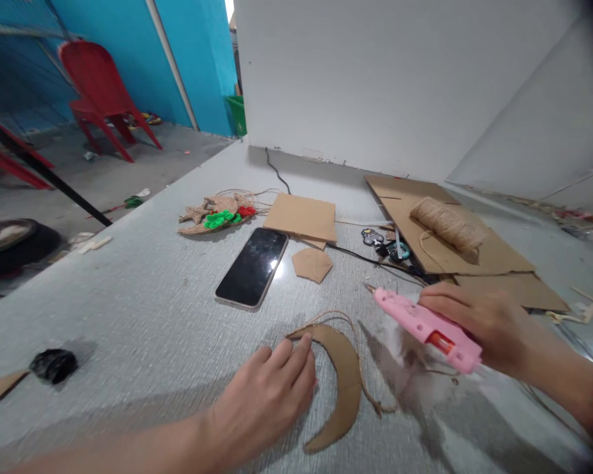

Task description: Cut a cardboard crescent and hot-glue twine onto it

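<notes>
Left hand (271, 388) holds the crescent (348, 378) at its upper tip on the surface (153, 316); right hand (474, 322) grips the glue gun (415, 316). Stray nozzle (370, 288) could burn fingers (305, 343); loose twine (377, 406) could snag.

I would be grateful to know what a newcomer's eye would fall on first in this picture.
Probably the pink plastic hot-glue gun, held in the right hand over the grey tabletop. Next might come the brown cardboard crescent at near centre, its upper end touched by the left hand. Farther off, the red plastic chair stands out against the bright blue wall at upper left.
</notes>
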The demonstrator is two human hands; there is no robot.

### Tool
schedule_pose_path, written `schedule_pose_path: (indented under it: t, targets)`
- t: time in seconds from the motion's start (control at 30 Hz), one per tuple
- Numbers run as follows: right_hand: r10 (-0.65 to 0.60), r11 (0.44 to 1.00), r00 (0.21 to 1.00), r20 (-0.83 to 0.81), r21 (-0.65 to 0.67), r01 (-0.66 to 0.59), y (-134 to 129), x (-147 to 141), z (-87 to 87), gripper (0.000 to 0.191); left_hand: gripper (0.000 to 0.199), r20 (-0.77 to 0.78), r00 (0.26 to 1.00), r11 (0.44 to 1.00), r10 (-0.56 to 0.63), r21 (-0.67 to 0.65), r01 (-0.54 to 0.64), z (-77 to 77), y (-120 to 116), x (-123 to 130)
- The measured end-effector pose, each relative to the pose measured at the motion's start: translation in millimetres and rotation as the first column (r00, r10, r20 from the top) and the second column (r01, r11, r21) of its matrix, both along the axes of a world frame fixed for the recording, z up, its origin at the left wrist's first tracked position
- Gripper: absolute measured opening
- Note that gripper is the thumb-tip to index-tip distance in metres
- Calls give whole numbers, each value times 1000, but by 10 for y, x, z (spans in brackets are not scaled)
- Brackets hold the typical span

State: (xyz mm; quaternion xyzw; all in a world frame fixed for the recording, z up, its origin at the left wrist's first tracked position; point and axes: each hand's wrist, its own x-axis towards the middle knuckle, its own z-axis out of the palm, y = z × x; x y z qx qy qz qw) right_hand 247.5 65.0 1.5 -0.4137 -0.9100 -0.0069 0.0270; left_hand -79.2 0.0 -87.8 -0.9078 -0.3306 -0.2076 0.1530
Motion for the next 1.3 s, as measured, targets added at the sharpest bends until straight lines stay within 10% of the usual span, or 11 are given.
schedule_pose_path:
  t: [0.1,0.3,0.5,0.63,0.8,1.03,1.3]
  targets:
    - [177,943,965,196,246,-223,190,50,-195,36,21,8,1000,1000,-30,-7,30,3,7,-7]
    - [222,924,901,374,215,-317,576,12,-466,39,19,72,979,973,-189,-123,197,169,33,-56]
    - [151,970,905,399,119,-214,636,-13,-322,44,33,272,959,909,85,-416,37,255,262,-171]
    - [-10,975,965,263,218,-50,355,-177,-117,57,44,274,932,762,236,-648,-2,174,324,-211]
    - [211,977,977,-39,-30,-213,92,-745,-31,24,39,289,933,709,215,-703,55,137,265,-176]
    - [203,905,941,-270,-315,-286,169,-993,-394,21,46,326,928,724,179,-682,100,146,146,-113]
    - [106,877,937,-332,-412,-245,106,-972,-427,10,13,281,953,802,112,-592,80,117,100,-136]
